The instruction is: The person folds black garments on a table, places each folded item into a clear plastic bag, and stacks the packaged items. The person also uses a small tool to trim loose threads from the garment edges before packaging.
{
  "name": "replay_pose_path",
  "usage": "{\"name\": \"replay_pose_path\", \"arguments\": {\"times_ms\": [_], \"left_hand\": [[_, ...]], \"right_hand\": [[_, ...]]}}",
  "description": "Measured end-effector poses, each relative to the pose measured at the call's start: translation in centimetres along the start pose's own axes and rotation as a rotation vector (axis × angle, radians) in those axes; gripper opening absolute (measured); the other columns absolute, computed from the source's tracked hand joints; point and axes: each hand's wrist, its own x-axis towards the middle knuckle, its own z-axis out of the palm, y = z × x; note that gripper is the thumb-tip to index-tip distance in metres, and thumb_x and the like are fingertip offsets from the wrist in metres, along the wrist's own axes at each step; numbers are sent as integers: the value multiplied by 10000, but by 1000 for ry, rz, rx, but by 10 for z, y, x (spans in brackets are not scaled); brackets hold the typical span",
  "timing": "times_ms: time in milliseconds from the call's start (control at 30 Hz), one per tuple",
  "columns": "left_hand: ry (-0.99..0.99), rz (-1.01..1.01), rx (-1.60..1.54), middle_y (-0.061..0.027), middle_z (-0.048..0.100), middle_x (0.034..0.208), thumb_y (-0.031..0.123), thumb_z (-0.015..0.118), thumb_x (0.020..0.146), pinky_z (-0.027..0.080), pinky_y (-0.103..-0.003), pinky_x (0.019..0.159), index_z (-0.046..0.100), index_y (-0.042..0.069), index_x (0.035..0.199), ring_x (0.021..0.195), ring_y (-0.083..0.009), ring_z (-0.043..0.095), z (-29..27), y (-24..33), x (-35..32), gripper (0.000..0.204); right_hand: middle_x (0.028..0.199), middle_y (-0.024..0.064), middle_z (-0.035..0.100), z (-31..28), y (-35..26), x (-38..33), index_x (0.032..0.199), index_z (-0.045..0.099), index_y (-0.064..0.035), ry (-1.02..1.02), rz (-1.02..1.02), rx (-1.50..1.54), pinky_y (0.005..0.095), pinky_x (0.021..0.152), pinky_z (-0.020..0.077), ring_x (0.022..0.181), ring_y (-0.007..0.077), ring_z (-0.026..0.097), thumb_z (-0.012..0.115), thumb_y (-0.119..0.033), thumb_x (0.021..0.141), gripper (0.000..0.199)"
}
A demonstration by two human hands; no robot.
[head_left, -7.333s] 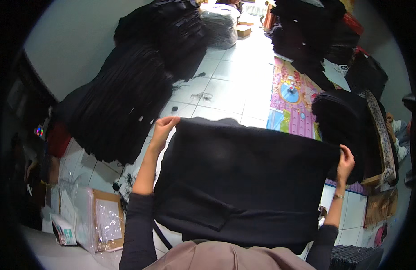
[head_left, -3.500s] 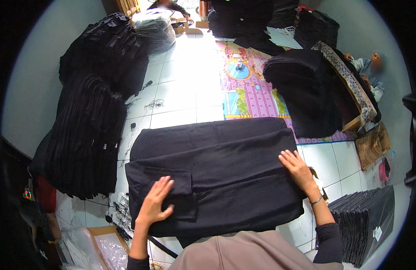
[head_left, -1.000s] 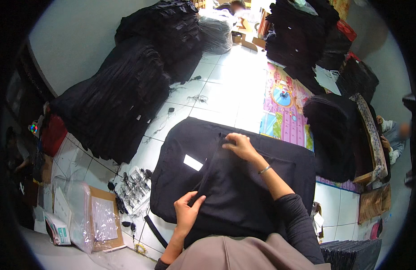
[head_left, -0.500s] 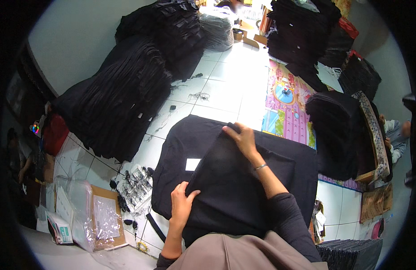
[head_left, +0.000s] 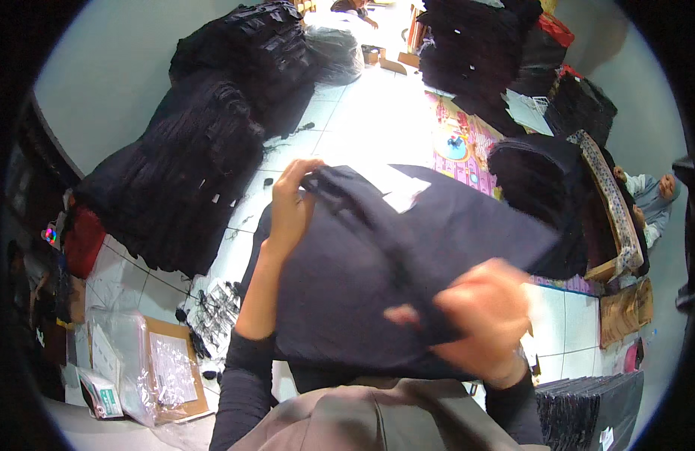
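A large piece of black cloth (head_left: pixel 347 301) spreads before me over my lap and the floor, its surface partly lifted and folded. At its far left part, my left hand (head_left: pixel 291 207) pinches a gathered edge, fingers closed. My right hand (head_left: pixel 486 323), smeared by motion, is curled at the near right part of the cloth. A blurred dark fold runs slantwise from one hand to the other, and the right hand appears closed on it. Near the cloth's far edge shows a white label (head_left: pixel 404 197).
Tall stacks of black cloth stand at left (head_left: pixel 167 165) and far right (head_left: pixel 475 45). A padded frame (head_left: pixel 607 199) is at right, with another person (head_left: pixel 652 203) beside it. Plastic-wrapped card (head_left: pixel 171 361) lies lower left, near a heap of thread scraps (head_left: pixel 212 316). A colourful mat (head_left: pixel 464 143) covers some floor tiles.
My left hand has moved up and away to the cloth's far part. My right hand has come back toward me and right. The cloth has been lifted and shifted, its white label now farther right.
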Motion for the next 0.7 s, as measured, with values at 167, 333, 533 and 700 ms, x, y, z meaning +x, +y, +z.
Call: {"name": "replay_pose_path", "arguments": {"times_ms": [167,333,533,700], "left_hand": [[-534,22,666,-200,426,1473,-173,539,732,407,-454,1077,651,92,1079,1313,-394,457,9,-57,-41,451],[-680,180,162,-90,628,923,127,765,724,522,-384,835,675,65,861,930,-278,624,-33,-2,-129,175],[-778,219,337,-21,613,964,189,724,801,535,-269,790,693,31,1019,874,-157,608,-58,26,-189,270],[-855,526,538,-42,598,971,148,710,767,544,-261,795,655,-5,1033,888,-163,615,-63,23,-178,312]], "right_hand": [[1068,81,644,135,-49,-89,1088,637,-69,-521,156,136,383,843,510,987,234,626,746,-223,760,379],[1093,63,678,105,6,-183,1033,690,-85,-315,209,-95,461,1018,437,1089,232,619,786,-255,743,350],[1088,68,629,40,58,-223,1070,690,-108,-332,387,-320,439,952,442,987,240,606,771,-94,650,428],[935,115,561,37,53,-213,1033,648,-49,-165,657,-39,381,741,502,834,292,593,693,81,642,414]]}}
